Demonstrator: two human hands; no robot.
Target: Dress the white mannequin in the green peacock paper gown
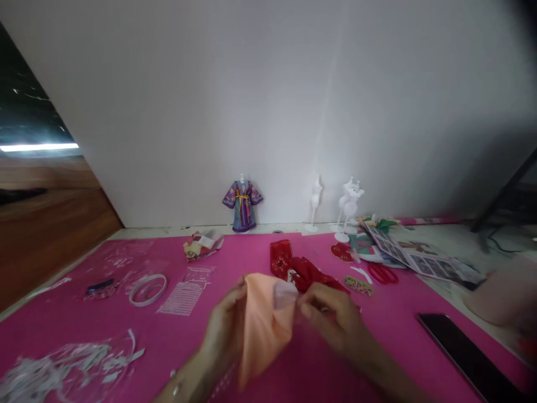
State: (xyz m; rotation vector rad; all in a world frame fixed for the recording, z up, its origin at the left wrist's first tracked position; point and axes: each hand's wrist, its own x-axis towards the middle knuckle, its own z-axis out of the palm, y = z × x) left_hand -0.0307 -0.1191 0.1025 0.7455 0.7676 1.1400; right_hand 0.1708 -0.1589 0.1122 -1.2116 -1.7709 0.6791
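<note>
A piece of peach fabric (262, 327) hangs between my two hands above the pink table cover, with a paler patch near its upper right corner. Its upper left edge is gripped by my left hand (226, 322), whose fingers are closed and partly hidden behind the cloth. At the upper right corner, my right hand (329, 310) pinches the fabric between thumb and fingers; the fingertips are slightly blurred. Just behind the fabric lies a red patterned cloth (308, 271), partly covered by it and by my right hand.
A dressed doll form (242, 206) and bare white forms (316, 200) stand by the wall. At left are a tape roll (135, 294), a sheet of small beads (183, 298) and white scraps (46, 372). Red-handled scissors (382, 273) and a phone (465, 350) lie at right.
</note>
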